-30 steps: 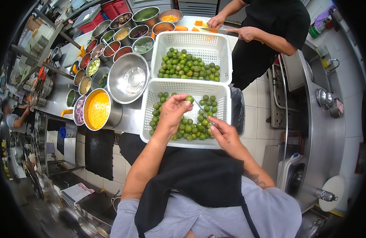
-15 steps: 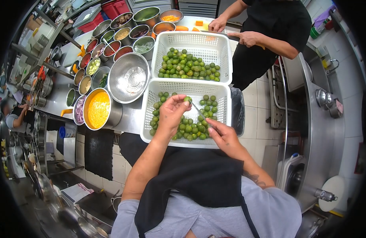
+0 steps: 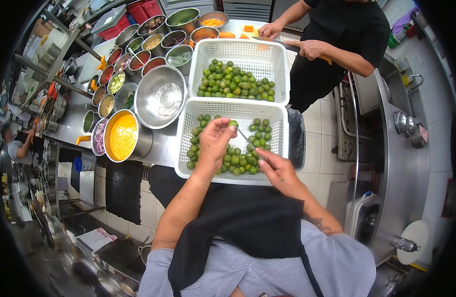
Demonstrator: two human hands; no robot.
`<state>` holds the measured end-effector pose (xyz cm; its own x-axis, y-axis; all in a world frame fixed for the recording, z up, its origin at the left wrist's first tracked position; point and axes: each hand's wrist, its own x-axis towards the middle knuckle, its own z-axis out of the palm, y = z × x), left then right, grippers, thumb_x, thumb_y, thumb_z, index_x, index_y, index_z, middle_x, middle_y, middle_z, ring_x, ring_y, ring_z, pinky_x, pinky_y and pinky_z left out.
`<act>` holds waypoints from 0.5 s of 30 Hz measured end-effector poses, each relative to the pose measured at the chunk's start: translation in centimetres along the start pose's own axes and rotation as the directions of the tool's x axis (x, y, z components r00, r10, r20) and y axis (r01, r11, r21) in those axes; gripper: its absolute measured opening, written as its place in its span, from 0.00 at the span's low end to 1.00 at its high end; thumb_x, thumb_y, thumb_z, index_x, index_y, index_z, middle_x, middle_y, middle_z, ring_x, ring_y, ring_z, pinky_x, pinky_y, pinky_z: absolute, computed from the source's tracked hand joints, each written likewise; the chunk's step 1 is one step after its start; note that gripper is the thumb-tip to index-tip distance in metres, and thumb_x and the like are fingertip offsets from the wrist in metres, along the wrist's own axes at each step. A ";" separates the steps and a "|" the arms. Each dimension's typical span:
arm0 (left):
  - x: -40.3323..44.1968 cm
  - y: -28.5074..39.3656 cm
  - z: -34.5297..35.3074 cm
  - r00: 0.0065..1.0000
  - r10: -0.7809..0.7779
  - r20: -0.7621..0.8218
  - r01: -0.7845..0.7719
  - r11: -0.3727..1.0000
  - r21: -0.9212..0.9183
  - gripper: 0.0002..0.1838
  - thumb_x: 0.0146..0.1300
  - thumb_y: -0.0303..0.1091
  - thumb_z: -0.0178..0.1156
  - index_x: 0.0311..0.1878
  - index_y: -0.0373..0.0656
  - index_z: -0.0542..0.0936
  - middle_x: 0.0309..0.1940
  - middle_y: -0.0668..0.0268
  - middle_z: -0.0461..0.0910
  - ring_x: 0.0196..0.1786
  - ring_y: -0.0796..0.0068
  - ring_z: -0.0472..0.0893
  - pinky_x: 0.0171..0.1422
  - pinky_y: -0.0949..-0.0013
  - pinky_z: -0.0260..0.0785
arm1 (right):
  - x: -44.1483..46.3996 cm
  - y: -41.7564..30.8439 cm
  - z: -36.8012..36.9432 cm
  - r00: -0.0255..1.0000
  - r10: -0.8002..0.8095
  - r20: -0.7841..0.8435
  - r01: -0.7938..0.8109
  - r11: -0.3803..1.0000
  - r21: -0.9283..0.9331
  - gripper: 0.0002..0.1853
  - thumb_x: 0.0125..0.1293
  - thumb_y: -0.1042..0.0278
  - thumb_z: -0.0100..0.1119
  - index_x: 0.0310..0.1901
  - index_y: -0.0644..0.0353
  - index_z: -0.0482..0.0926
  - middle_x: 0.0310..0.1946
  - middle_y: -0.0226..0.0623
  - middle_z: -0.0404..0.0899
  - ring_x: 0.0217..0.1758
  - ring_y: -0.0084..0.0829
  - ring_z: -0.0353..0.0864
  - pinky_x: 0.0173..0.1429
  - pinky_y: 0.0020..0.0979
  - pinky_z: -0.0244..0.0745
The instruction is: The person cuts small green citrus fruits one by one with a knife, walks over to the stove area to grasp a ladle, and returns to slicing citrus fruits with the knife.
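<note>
Between the thumb and fingers of my left hand [image 3: 215, 143] is a small green lime [image 3: 233, 123]. My right hand [image 3: 280, 171] is closed round the handle of a knife [image 3: 246, 138], whose thin blade slants up and left to the lime. Whether the tip has cut into the skin I cannot tell. Both hands are above the near white perforated basket [image 3: 182, 166], where many limes [image 3: 233, 161] lie loose on the bottom. A second white basket [image 3: 282, 54] stands just beyond it, with a heap of limes [image 3: 231, 81] inside.
Left of the baskets are a steel colander [image 3: 163, 106], a pot of yellow liquid [image 3: 123, 136] and several bowls of chopped ingredients. Across the counter a person in black [image 3: 337, 29] holds a knife by orange pieces. A black bag [image 3: 296, 138] hangs right of the near basket.
My hands, the lime and my knife have hardly moved. Across the counter, the co-worker's hands and knife have shifted slightly, and more of that blade shows.
</note>
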<state>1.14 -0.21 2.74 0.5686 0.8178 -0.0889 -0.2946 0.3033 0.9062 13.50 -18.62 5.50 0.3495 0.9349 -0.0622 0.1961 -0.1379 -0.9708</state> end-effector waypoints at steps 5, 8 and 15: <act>-0.1 -0.2 -0.1 1.000 -0.016 -0.013 0.016 1.000 0.009 0.13 0.68 0.25 0.63 0.54 0.34 0.77 0.43 0.63 0.82 0.43 0.76 0.82 0.53 0.70 0.77 | 0.0 0.6 0.2 1.000 -0.016 -0.016 0.016 1.000 0.012 0.18 0.73 0.71 0.58 0.62 0.65 0.77 0.51 0.50 0.84 0.51 0.37 0.85 0.57 0.31 0.77; -0.1 -0.1 0.1 1.000 -0.012 -0.015 0.012 1.000 -0.004 0.13 0.68 0.23 0.63 0.53 0.33 0.76 0.43 0.63 0.81 0.43 0.76 0.82 0.53 0.71 0.78 | 0.1 0.7 0.3 0.999 -0.038 -0.021 0.038 0.999 0.012 0.18 0.73 0.71 0.58 0.62 0.65 0.76 0.51 0.50 0.84 0.50 0.36 0.85 0.56 0.31 0.77; 0.0 -0.2 0.2 1.000 -0.006 -0.027 0.005 1.000 -0.008 0.13 0.67 0.22 0.63 0.53 0.32 0.76 0.43 0.62 0.81 0.43 0.77 0.82 0.52 0.72 0.78 | 0.1 0.9 0.4 0.998 -0.054 -0.030 0.055 0.998 0.021 0.18 0.73 0.72 0.58 0.62 0.64 0.76 0.49 0.49 0.84 0.49 0.34 0.85 0.54 0.30 0.77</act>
<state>1.34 -0.34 2.64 0.5495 0.8288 -0.1051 -0.2980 0.3120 0.9021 13.35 -18.48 4.54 0.3656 0.9308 -0.0023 0.1954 -0.0792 -0.9775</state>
